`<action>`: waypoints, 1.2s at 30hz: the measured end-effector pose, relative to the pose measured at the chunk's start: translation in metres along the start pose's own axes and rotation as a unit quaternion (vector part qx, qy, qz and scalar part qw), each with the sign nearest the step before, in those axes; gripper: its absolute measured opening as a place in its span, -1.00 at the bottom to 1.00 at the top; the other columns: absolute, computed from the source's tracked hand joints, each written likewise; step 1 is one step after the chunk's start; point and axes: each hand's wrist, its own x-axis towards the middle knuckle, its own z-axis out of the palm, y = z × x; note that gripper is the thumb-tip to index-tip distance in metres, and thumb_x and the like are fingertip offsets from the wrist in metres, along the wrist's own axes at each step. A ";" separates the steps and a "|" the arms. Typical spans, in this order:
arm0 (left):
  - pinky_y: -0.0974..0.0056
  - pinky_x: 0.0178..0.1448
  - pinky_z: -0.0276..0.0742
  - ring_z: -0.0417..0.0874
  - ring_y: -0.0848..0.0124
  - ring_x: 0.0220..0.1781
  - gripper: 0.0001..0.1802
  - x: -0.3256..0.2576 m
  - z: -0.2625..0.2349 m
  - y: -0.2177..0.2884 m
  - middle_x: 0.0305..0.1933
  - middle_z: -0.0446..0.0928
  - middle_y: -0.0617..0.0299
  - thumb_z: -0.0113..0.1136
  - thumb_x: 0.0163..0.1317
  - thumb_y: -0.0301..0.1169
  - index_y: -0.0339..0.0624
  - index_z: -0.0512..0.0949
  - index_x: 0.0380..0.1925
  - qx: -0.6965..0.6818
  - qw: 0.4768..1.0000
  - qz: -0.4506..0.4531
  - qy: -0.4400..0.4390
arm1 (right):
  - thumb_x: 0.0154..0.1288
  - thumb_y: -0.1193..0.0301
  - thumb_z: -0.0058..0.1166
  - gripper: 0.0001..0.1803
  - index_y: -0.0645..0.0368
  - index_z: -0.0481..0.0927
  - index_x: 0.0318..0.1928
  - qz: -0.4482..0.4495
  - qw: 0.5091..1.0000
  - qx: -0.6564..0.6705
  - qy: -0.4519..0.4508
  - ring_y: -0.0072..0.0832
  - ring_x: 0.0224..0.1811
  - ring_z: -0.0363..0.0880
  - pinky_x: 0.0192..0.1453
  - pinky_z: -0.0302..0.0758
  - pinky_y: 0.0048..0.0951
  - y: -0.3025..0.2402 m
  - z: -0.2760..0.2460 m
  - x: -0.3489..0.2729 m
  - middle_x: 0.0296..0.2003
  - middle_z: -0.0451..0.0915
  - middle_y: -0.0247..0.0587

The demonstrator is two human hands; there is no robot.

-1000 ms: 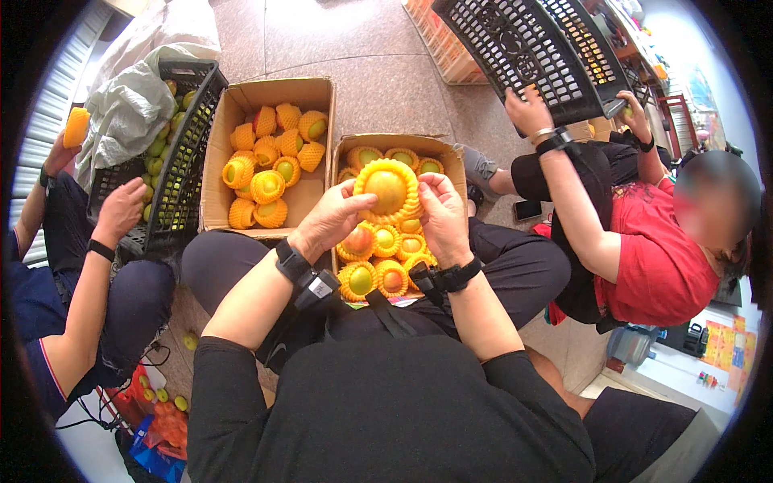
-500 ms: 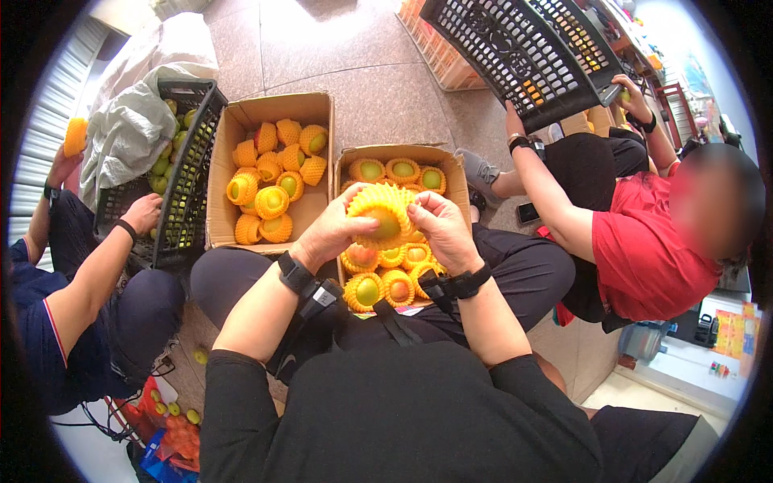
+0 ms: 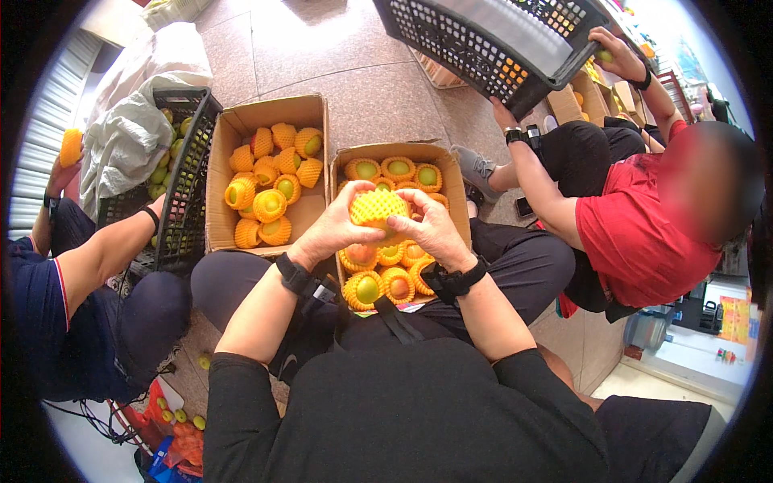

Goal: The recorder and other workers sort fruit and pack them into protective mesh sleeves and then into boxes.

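Observation:
My left hand [image 3: 334, 233] and my right hand [image 3: 435, 229] are both closed around one fruit in a yellow foam net sleeve [image 3: 376, 208], held just above a cardboard box [image 3: 459, 201] on my lap. Several netted fruits [image 3: 378, 282] lie in that box. A second cardboard box [image 3: 219, 193] to its left holds several more netted fruits [image 3: 266, 201]. Both wrists wear black bands.
A person in dark blue at the left reaches into a black crate [image 3: 189, 201] of green fruit, with white sacks [image 3: 129, 121] beside it. A person in red at the right tilts another black crate [image 3: 491, 40]. Small loose fruits [image 3: 181, 414] lie on the floor.
My hands have drawn the netted fruit slightly nearer and closed further around it. The person in red has raised and tilted the black crate. The person at the left lifted a netted fruit.

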 end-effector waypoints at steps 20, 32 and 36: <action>0.31 0.20 0.27 0.33 0.44 0.13 -0.24 -0.001 0.006 0.014 0.09 0.30 0.28 0.32 -0.21 -0.64 -0.10 0.24 0.07 -0.032 0.992 0.126 0.001 | 0.01 0.57 0.17 -0.69 0.12 0.35 -0.24 -0.090 0.986 0.133 -0.051 -0.47 0.12 0.26 0.08 0.37 -0.49 -0.006 -0.014 -0.003 0.04 0.26 -0.26; 0.36 0.17 0.25 0.36 0.49 0.05 -0.43 0.005 0.007 -0.011 0.01 0.37 0.20 0.21 0.05 -0.36 -0.28 0.24 0.05 -0.228 0.974 0.001 -0.001 | 0.21 0.46 -0.03 -0.74 0.27 0.46 -0.08 -0.236 0.954 -0.147 0.116 -0.21 -0.06 0.49 -0.01 0.39 -0.40 -0.010 0.012 -0.005 -0.14 0.50 0.04; 0.36 0.19 0.24 0.36 0.48 0.07 -0.38 0.004 0.008 -0.008 0.04 0.35 0.21 0.21 0.06 -0.35 -0.28 0.21 0.10 -0.186 0.982 0.014 -0.036 | 0.24 0.47 -0.07 -0.83 0.25 0.49 -0.18 -0.182 0.951 -0.159 0.191 -0.27 -0.31 0.58 -0.25 0.47 -0.42 -0.009 0.012 -0.005 -0.38 0.56 0.00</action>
